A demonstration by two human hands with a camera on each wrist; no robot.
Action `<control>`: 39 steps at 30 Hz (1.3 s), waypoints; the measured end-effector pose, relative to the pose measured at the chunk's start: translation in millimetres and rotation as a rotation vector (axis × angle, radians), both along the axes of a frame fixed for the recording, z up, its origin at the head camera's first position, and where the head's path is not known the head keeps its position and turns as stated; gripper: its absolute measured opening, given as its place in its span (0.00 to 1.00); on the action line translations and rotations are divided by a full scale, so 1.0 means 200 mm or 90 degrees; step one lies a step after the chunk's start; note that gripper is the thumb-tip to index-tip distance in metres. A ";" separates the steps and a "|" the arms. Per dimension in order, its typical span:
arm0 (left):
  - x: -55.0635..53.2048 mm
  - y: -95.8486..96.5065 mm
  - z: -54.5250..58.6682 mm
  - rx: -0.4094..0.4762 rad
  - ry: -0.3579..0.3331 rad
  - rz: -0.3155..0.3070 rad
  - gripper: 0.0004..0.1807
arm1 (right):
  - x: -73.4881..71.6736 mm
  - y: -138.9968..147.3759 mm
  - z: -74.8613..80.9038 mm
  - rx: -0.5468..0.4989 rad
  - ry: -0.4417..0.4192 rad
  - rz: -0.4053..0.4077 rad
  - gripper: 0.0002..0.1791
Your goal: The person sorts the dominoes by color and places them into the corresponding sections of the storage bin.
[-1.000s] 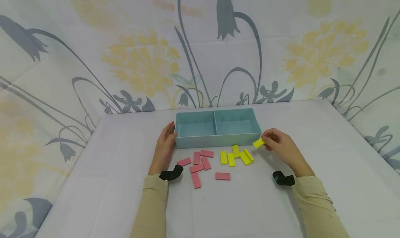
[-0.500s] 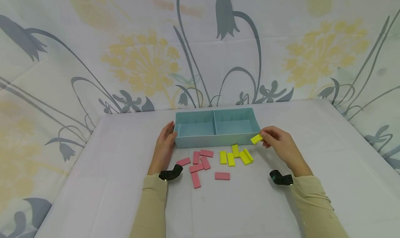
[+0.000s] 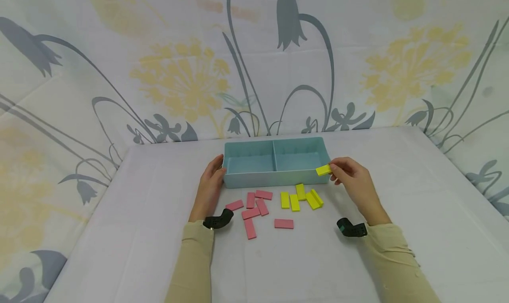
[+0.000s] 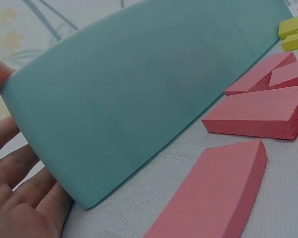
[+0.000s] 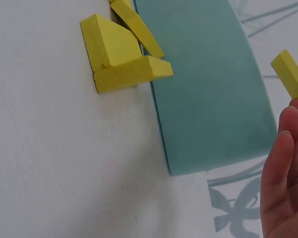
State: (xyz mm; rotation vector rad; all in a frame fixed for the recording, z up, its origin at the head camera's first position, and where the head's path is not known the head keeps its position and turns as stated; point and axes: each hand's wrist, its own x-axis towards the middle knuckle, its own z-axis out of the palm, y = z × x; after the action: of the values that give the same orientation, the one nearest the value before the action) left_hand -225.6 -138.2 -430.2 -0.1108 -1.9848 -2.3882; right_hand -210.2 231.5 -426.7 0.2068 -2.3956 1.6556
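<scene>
A light-blue two-compartment box [image 3: 254,179] stands near the back of the table. My left hand [image 3: 210,183] holds its left end, thumb at the front corner of the rim and fingers along the side wall. My right hand [image 3: 354,181] pinches a yellow rectangular block [image 3: 324,170] between thumb and fingertips, at the height of the box's front rim near its right corner. In the right wrist view, that block [image 5: 290,74] sticks up from the fingertips. Several more yellow blocks [image 3: 294,202] lie in front of the box, one leaning on another. Several pink blocks [image 3: 250,228] lie to their left.
The box's left compartment [image 3: 250,162] and right compartment [image 3: 300,159] are split by a thin divider. One pink block [image 3: 284,224] lies apart, nearer the person. A flower-patterned cloth [image 3: 179,73] hangs behind the white-covered table [image 3: 298,267].
My right hand has moved left and slightly up with the yellow block, from beside the box's right front corner to its front rim. My left hand stays at the box.
</scene>
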 end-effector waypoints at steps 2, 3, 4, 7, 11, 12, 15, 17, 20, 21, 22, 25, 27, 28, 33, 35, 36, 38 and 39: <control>0.00 -0.01 0.00 -0.004 0.003 -0.001 0.25 | 0.02 -0.04 0.04 -0.006 0.003 0.002 0.19; 0.00 -0.01 0.00 -0.006 0.002 0.001 0.24 | 0.03 -0.05 0.05 -0.008 0.005 -0.002 0.18; 0.00 -0.01 0.00 -0.007 0.002 0.003 0.24 | 0.04 -0.07 0.06 -0.010 0.007 -0.006 0.18; 0.00 -0.01 0.00 -0.001 -0.002 0.004 0.24 | 0.07 -0.11 0.09 -0.034 0.014 -0.002 0.18; 0.00 -0.01 -0.01 0.011 -0.003 0.005 0.24 | 0.08 -0.15 0.12 -0.029 0.013 -0.037 0.18; 0.00 -0.01 -0.01 0.011 -0.002 0.004 0.24 | 0.08 -0.16 0.12 -0.029 0.017 -0.040 0.18; 0.00 -0.01 -0.02 0.006 0.001 0.000 0.25 | 0.09 -0.19 0.16 0.004 0.019 -0.070 0.19; -0.01 -0.01 -0.03 0.005 0.002 0.001 0.25 | 0.09 -0.20 0.17 0.016 0.022 -0.077 0.18; -0.01 -0.01 -0.03 0.005 0.002 0.006 0.25 | 0.08 -0.21 0.18 0.039 0.019 -0.089 0.18; -0.01 -0.01 -0.02 0.007 0.001 0.006 0.26 | 0.08 -0.21 0.18 0.047 0.019 -0.088 0.18; -0.01 -0.01 -0.02 0.010 0.000 0.008 0.26 | 0.07 -0.21 0.18 0.055 0.021 -0.087 0.18; -0.01 -0.01 -0.02 0.011 -0.001 0.008 0.26 | 0.06 -0.22 0.19 0.079 0.026 -0.082 0.18; -0.01 -0.01 -0.03 0.013 -0.001 0.005 0.26 | 0.01 -0.20 0.16 0.082 0.037 -0.065 0.18; -0.01 -0.01 -0.03 0.013 0.000 0.004 0.26 | -0.02 -0.18 0.12 0.096 0.045 -0.068 0.18; -0.01 -0.01 -0.02 0.010 0.004 0.000 0.25 | -0.21 -0.11 -0.03 0.165 0.074 -0.083 0.20; -0.01 -0.01 -0.02 0.006 0.001 0.002 0.25 | -0.21 -0.13 0.00 0.191 0.073 -0.092 0.20; 0.00 -0.01 -0.02 0.004 -0.001 0.002 0.25 | -0.19 -0.15 0.04 0.193 0.065 -0.082 0.20; 0.00 -0.01 -0.02 0.003 -0.005 0.002 0.24 | -0.14 -0.20 0.15 0.182 0.054 -0.048 0.20; 0.00 -0.01 -0.02 0.000 -0.006 0.002 0.24 | -0.13 -0.21 0.18 0.190 0.056 -0.042 0.20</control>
State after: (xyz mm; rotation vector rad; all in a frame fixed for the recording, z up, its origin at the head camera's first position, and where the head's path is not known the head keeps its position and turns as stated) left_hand -226.4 -139.9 -433.4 -0.0954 -1.9872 -2.3913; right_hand -236.8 188.7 -391.0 0.2414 -2.5428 1.2284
